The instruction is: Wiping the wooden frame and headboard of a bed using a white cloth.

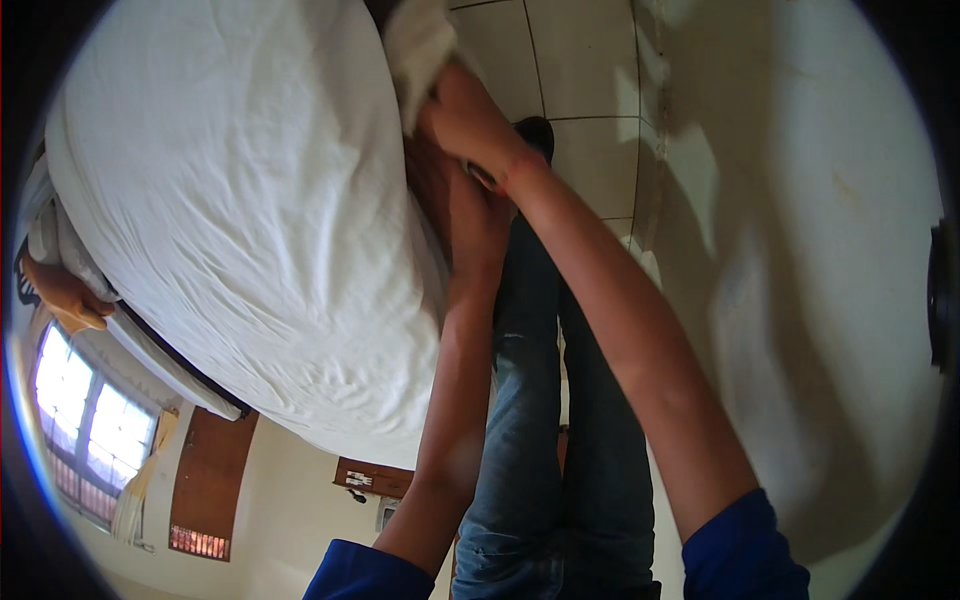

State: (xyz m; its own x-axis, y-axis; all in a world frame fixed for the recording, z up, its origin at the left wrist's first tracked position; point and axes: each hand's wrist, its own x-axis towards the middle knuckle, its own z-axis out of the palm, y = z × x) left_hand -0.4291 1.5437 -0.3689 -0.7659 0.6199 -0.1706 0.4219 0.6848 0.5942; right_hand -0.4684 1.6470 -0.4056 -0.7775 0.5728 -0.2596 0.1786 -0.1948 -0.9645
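Observation:
A mattress covered with a wrinkled white sheet (247,210) fills the left half of the view. At its near side edge is my left hand (450,191), palm against the edge, with its fingertips hidden. My right hand (457,112) is just beyond it, closed on a bunched piece of pale cloth (421,56) beside the mattress corner. The right wrist crosses over the left hand, and a dark band shows there.
A wall (840,225) stands close on the right, beside the tiled floor (585,67). At the far left another person's hand (90,307) is by the bedding. A window (94,420), a brown door (210,480) and a wooden shelf (375,478) lie beyond the bed.

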